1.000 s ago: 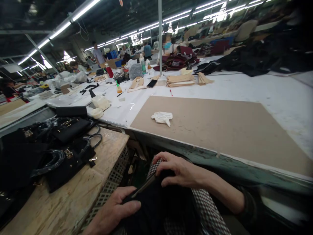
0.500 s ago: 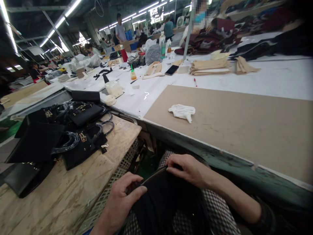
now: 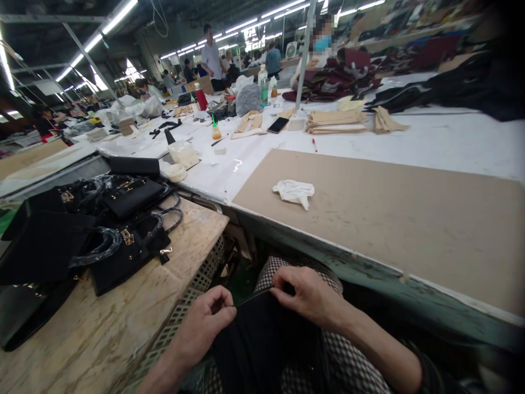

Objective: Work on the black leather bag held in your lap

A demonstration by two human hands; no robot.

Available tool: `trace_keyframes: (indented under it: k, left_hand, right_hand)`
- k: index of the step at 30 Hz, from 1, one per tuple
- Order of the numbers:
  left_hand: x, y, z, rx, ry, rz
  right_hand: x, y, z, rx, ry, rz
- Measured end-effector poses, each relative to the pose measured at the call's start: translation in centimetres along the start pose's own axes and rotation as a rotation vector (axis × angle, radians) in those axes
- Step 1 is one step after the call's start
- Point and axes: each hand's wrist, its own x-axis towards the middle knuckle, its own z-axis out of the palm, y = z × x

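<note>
A black bag piece (image 3: 262, 339) lies across my lap, below the table edge. My left hand (image 3: 205, 323) pinches its upper edge on the left, fingers curled closed. My right hand (image 3: 307, 295) grips the same edge further right, fingers bent over it. Checked trousers (image 3: 353, 366) show beneath the black piece. What lies inside the black piece is hidden.
Several black handbags (image 3: 118, 230) with gold clasps are piled on a wooden side table (image 3: 123, 323) at my left. A brown board (image 3: 410, 219) with a crumpled white cloth (image 3: 294, 191) lies on the long white table (image 3: 451, 142). Other people work far behind.
My left hand has slid up along the black piece's edge and closed into a pinch. My right hand has shifted slightly on the edge. The view has swung a little.
</note>
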Motion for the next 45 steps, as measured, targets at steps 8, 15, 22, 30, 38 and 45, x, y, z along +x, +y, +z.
trace_keyframes:
  k: [8, 15, 22, 30, 38, 45]
  left_hand:
    - [2.6, 3.1, 0.7, 0.079, -0.225, 0.066]
    - [3.2, 5.8, 2.1, 0.480, -0.312, 0.363]
    - [3.3, 5.8, 2.2, 0.508, -0.342, 0.385]
    - [3.5, 5.3, 2.1, 0.549, -0.343, 0.409]
    - [3.3, 4.9, 2.3, 0.599, -0.329, 0.417]
    - [3.0, 5.4, 2.4, 0.498, -0.379, 0.393]
  right_hand:
    - [-0.9, -1.0, 0.2, -0.023, 0.035, 0.030]
    - [-1.7, -0.2, -0.3, -0.010, 0.027, -0.007]
    - [-2.2, 0.5, -1.3, 0.109, -0.039, -0.107]
    - [-2.1, 0.5, -1.4, 0.191, -0.060, -0.136]
    - [-2.3, 0.0, -1.2, 0.253, -0.035, -0.150]
    - [-2.6, 0.0, -0.5, 0.152, 0.051, -0.078]
